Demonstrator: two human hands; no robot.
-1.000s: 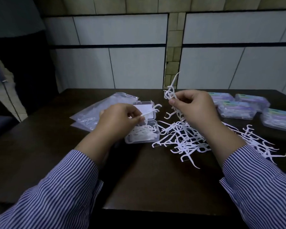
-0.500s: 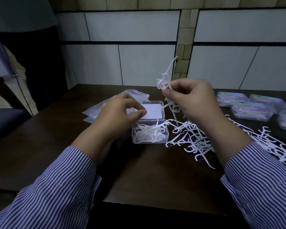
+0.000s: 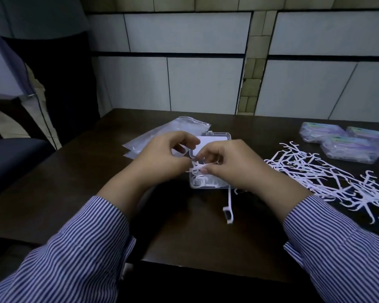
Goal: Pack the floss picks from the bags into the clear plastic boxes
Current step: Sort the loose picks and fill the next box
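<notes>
An open clear plastic box (image 3: 217, 136) sits mid-table, its lid tipped back, with white floss picks lying in its base. Both hands meet right over it. My left hand (image 3: 162, 158) and my right hand (image 3: 230, 165) pinch a small bunch of floss picks (image 3: 198, 168) between their fingertips above the box. One pick (image 3: 229, 204) hangs down from under my right hand toward the table's front. A loose pile of floss picks (image 3: 328, 178) spreads over the table to the right. Clear plastic bags (image 3: 162, 132) lie flat behind my left hand.
Several closed, filled boxes (image 3: 346, 141) stand at the back right of the dark table (image 3: 74, 182). A tiled wall runs behind the table. A dark chair seat (image 3: 11, 156) is at the left.
My right hand has come down from chest height with its bunch of picks to the box. My left hand has closed in to meet it. The view has shifted left.
</notes>
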